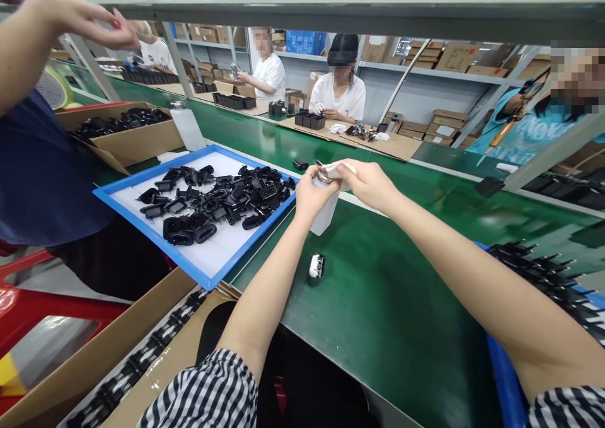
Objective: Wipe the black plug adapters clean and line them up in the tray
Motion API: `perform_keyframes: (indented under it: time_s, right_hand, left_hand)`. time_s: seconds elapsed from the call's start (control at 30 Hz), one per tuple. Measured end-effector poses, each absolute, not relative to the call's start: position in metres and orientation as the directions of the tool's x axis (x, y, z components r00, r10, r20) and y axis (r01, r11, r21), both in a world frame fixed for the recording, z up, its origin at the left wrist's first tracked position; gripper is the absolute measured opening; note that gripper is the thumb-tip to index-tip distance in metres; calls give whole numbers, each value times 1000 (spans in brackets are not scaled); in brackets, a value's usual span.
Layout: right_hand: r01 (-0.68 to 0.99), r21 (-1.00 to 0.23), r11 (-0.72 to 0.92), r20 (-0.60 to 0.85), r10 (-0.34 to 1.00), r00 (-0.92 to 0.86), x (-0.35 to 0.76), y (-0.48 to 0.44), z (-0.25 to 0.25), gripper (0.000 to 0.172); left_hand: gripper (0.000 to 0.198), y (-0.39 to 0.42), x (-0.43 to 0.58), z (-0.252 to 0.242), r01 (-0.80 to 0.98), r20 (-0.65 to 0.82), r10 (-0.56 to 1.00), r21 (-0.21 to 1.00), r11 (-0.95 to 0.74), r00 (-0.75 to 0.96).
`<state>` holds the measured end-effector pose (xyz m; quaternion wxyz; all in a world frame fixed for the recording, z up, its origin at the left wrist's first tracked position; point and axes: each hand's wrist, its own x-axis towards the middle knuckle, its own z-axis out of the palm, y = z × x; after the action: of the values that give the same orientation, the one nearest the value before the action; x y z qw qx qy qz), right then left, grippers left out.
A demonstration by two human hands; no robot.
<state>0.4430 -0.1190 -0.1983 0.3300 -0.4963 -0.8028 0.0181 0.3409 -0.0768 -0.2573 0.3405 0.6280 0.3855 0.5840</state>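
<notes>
My left hand (312, 196) is closed around the neck of a translucent white plastic bottle (325, 217) with a metal top. In my right hand (371, 185) is a folded white cloth (341, 167), pinched between thumb and fingers and pressed at the bottle's top. The bottle's raised metal lid (318, 163) shows beside the cloth. Below the bottle, a small white-and-black part (317, 266) lies on the green work surface (378, 302). A small black piece (300, 164) rests beyond my left hand.
To the left, a blue-rimmed tray (212, 278) holds many black plug housings. Behind it stand another bottle (189, 128) and a cardboard box (142, 141) of black parts. A blue bin (503, 377) with black pieces is at right. A co-worker's arm (61, 21) reaches in at upper left.
</notes>
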Motion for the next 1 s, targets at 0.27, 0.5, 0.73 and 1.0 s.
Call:
perform_keyframes:
  time_s: [0.27,0.5,0.73,1.0]
  right_hand:
    - [754,-616,227,496,856,148,462,-92,-177,36]
    - [766,-611,201,502,847,178,455,-79,-186,34]
    - [736,-599,317,580,805,125,451,-75,-188,40]
    - [724,-546,421,535,841,-85,433,-97,-208,33]
  left_hand:
    - [25,-73,343,-256,-3,466,885,885,-466,8]
    - [25,-74,341,-257,57,468,884,882,-467,11]
    - [22,-76,341,-254,85,445,896,892,-444,7]
    - [23,-74,340,-256,56,464,886,884,-464,14]
